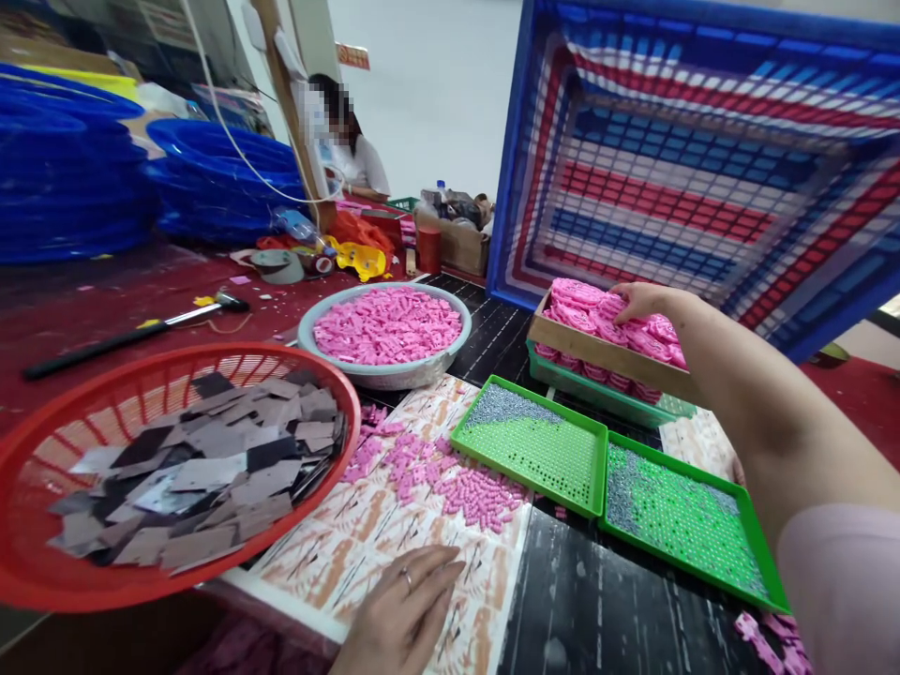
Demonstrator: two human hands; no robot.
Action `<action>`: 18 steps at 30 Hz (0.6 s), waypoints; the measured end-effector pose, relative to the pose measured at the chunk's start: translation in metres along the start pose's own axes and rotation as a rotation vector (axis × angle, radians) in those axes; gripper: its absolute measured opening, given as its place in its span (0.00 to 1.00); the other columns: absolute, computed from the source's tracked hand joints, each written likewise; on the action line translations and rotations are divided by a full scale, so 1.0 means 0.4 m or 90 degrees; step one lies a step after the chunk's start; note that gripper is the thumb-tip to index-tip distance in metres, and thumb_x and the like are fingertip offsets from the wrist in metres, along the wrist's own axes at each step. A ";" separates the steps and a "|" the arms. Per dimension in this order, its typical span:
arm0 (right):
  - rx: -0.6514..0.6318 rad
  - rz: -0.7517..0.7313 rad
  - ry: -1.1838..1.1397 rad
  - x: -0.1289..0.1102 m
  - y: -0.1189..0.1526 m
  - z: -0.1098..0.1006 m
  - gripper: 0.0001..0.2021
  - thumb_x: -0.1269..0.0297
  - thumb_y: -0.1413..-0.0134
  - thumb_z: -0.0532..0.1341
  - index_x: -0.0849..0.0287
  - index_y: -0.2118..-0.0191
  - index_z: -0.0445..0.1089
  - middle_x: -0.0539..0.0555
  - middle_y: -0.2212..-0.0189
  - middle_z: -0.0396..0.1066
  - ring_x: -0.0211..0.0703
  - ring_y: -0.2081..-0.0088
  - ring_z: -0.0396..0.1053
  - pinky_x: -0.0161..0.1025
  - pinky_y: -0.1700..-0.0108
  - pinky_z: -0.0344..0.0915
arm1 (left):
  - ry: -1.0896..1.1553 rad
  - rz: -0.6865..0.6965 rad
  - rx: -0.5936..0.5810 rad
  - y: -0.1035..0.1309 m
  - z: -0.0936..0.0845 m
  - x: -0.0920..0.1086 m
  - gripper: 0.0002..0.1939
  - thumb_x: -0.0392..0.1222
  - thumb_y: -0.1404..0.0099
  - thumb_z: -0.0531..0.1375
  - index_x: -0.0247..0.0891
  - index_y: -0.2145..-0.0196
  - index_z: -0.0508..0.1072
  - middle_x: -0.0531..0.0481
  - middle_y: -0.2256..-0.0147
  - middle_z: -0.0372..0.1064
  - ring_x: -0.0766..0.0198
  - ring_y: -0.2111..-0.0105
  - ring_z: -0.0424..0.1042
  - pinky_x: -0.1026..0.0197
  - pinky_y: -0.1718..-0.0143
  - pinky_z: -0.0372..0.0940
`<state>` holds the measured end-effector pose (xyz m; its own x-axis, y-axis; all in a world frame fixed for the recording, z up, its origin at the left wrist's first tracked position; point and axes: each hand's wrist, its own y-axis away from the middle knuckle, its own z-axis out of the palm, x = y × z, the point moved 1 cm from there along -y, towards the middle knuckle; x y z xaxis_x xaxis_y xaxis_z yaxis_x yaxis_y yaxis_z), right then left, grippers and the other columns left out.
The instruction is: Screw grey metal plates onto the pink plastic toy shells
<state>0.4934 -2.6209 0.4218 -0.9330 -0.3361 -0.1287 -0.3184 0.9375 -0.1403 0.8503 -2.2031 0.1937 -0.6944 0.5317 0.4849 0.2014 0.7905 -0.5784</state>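
In the head view, I judge that I am at the picking-up step: my right hand reaches to the far right, fingers bent down among flat, ridged pink pieces in a cardboard box. I cannot tell whether my fingertips have hold of one. As I judge it, the next move calls for a light pinch on a single piece, easing it free of its neighbours. My left hand is near, over the patterned sheet, loosely half open, with nothing seen in it.

Small, stubby pink parts lie scattered beyond it. Fine grey bits cover part of two shallow, perforated green trays. To the left, a slotted red plastic basket holds thin, matt, squarish plates, grey and black.
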 end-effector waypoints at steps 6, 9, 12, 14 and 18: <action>-0.141 0.028 0.091 -0.029 -0.007 -0.029 0.25 0.59 0.68 0.74 0.61 0.58 0.75 0.56 0.62 0.75 0.52 0.57 0.72 0.49 0.49 0.67 | 0.004 0.014 -0.037 -0.004 -0.007 -0.002 0.14 0.37 0.34 0.55 0.47 0.53 0.75 0.50 0.57 0.77 0.62 0.56 0.76 0.63 0.53 0.73; -0.178 0.035 0.130 -0.050 0.006 -0.042 0.23 0.56 0.68 0.73 0.58 0.61 0.76 0.55 0.63 0.76 0.53 0.57 0.73 0.45 0.51 0.68 | 0.008 0.023 -0.053 -0.009 -0.011 -0.003 0.13 0.36 0.33 0.56 0.45 0.53 0.75 0.51 0.57 0.76 0.64 0.56 0.75 0.65 0.52 0.71; -0.193 0.034 0.169 -0.070 0.021 -0.050 0.22 0.54 0.65 0.71 0.58 0.60 0.75 0.54 0.63 0.76 0.51 0.58 0.73 0.43 0.53 0.69 | 0.017 0.027 -0.049 -0.016 -0.015 0.002 0.13 0.36 0.33 0.56 0.44 0.53 0.74 0.51 0.58 0.76 0.65 0.57 0.75 0.66 0.52 0.70; -0.191 0.028 0.195 -0.085 0.028 -0.063 0.21 0.54 0.63 0.70 0.58 0.59 0.75 0.54 0.63 0.76 0.50 0.58 0.73 0.42 0.54 0.68 | 0.022 0.029 -0.041 -0.020 -0.017 0.006 0.12 0.36 0.33 0.56 0.44 0.54 0.74 0.52 0.59 0.76 0.66 0.58 0.75 0.66 0.53 0.71; -0.151 0.031 0.249 -0.129 0.045 -0.131 0.22 0.56 0.59 0.69 0.60 0.56 0.74 0.56 0.63 0.76 0.49 0.61 0.73 0.42 0.58 0.67 | 0.041 0.016 -0.028 -0.025 -0.016 0.011 0.12 0.35 0.33 0.55 0.43 0.54 0.74 0.52 0.61 0.77 0.65 0.59 0.75 0.64 0.54 0.70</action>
<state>0.5272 -2.5819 0.4774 -0.9264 -0.2753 0.2569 -0.2602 0.9612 0.0918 0.8499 -2.2066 0.2057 -0.6429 0.5687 0.5131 0.2488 0.7886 -0.5623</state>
